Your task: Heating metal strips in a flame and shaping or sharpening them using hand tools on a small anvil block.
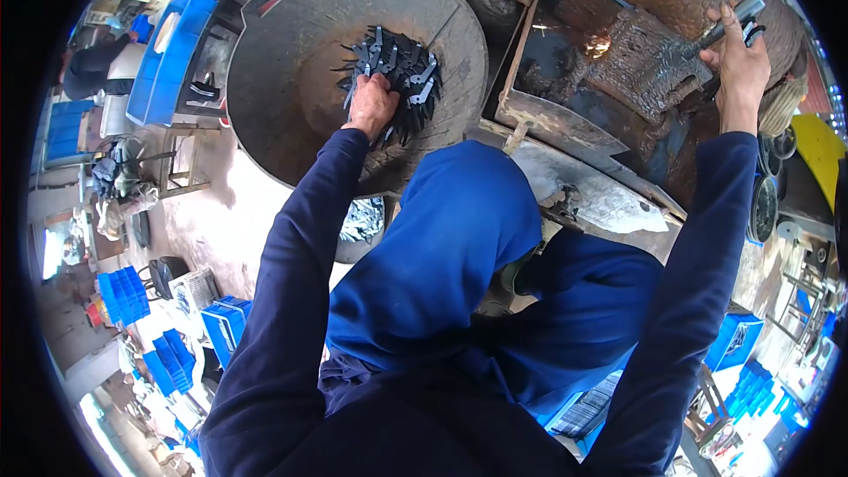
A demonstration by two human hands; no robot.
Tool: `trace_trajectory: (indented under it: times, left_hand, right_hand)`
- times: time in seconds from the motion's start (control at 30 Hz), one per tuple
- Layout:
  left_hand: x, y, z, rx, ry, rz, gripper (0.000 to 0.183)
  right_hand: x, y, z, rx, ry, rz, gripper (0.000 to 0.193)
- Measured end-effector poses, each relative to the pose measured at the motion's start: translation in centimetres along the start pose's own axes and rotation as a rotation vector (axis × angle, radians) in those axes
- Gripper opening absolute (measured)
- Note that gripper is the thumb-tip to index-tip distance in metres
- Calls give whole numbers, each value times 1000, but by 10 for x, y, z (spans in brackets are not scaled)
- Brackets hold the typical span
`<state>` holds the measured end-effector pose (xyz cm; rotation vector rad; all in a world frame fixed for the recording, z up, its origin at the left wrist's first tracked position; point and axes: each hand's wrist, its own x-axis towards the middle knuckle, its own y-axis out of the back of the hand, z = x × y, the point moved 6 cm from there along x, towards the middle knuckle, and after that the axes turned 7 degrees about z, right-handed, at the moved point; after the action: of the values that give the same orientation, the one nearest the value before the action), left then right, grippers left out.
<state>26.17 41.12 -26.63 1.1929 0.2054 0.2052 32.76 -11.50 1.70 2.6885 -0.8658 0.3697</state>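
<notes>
My left hand (372,107) reaches into a wide round metal pan (274,62), its fingers curled down onto a pile of dark, flat, narrow metal parts (402,57). What lies between those fingertips is hidden. A few parts in the pile have shiny silver faces. Off to the right, my right hand (740,71) is raised beside a brown, grimy block (645,62) in an open metal trough. Its fingers close round a dark metal piece (753,34), whose exact kind does not show. A silver cylinder (750,7) shows just beyond the fingertips.
The trough's metal rim (556,128) stands right of the pan, with a small bright orange glow (598,48) inside. My blue-clad knees are below both. A blue bin (172,57) stands left of the pan; more blue crates (227,325) are behind. A person bends at far left.
</notes>
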Motion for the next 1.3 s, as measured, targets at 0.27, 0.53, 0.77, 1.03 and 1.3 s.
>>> trace_trajectory:
  times: [0.27, 0.53, 0.77, 1.03, 1.3]
  left_hand:
    - [-6, 3, 10, 63, -202, -14, 33]
    - [6, -3, -2, 2, -195, -132, 30]
    - [8, 13, -5, -120, -319, -35, 25]
    - [-9, 30, 0, -689, -65, -349, 23]
    - [-30, 32, 3, -1153, 288, -467, 19]
  right_hand:
    - [-3, 0, -3, -40, 17, 17, 48]
    - [-4, -1, -4, 8, 6, 6, 46]
    - [-4, -1, -4, 3, -5, -3, 46]
    - [-5, -1, -3, 17, -23, -14, 48]
    - [-4, -1, -2, 1, -32, -16, 48]
